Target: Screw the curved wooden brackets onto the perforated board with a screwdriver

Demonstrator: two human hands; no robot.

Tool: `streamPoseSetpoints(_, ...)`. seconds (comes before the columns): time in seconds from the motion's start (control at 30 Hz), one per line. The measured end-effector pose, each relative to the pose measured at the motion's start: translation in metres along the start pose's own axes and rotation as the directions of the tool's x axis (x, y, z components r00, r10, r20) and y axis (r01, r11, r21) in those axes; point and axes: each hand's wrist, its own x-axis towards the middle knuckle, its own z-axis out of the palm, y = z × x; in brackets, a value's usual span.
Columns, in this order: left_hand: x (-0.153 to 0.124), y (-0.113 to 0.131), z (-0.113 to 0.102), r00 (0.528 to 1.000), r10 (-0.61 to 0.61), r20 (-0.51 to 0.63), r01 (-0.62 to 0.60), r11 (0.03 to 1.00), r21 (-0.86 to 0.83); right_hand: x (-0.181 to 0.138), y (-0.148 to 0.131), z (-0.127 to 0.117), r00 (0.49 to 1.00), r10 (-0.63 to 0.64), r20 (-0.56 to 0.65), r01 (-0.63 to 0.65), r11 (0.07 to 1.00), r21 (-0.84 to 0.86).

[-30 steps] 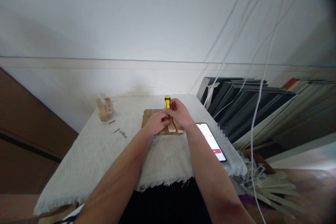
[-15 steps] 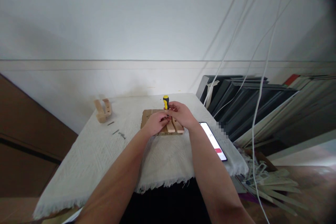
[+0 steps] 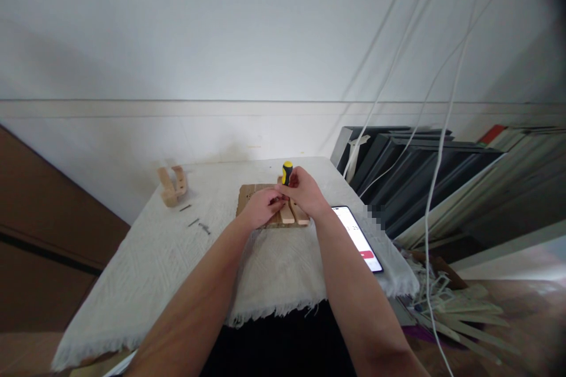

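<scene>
A screwdriver [image 3: 287, 173] with a yellow and black handle stands nearly upright, its shaft hidden. My right hand [image 3: 306, 191] has its fingers closed around the lower handle. Beside it, my left hand [image 3: 260, 207] rests over a brown board [image 3: 246, 192], fingers bent together close to the screwdriver's lower end. Whatever those fingers pinch is too small and covered to make out. Light wooden pieces [image 3: 287, 215] lie on the board under and beside my hands.
A curved wooden piece [image 3: 171, 188] stands at the back left of the cloth-covered table [image 3: 177, 283]. Several screws [image 3: 193, 222] lie near it. A lit phone [image 3: 360, 241] is by my right forearm. Dark panels [image 3: 411, 171] lean behind white hanging cables [image 3: 435, 177].
The screwdriver's handle has moved a little to the right, and my right hand's fingers have shifted round it. My left hand stays almost where it was.
</scene>
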Motion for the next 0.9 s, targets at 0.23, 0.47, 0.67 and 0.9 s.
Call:
streamPoseSetpoints(0.23,0.0006,-0.002,0.0009,1.0,0.012,0.005,-0.012,1.0,0.025,0.0009,0.004,0.0006,1.0,0.009,0.022,-0.011,0.993,0.119)
streamPoseSetpoints(0.47,0.0006,-0.0023,0.0,1.0,0.022,0.02,-0.022,1.0,-0.013,-0.0013,-0.0021,-0.0017,0.998,0.02,-0.067,-0.022,0.999,-0.025)
streamPoseSetpoints(0.67,0.0015,0.0003,-0.0025,0.999,0.038,0.037,-0.038,0.999,-0.005,-0.0033,-0.0047,-0.0059,0.999,-0.019,0.037,0.017,0.998,0.064)
streamPoseSetpoints(0.9,0.0015,0.0025,-0.0036,0.998,0.029,0.056,-0.029,1.0,-0.002,-0.0007,-0.0005,-0.0009,0.994,0.014,-0.112,-0.005,0.996,0.084)
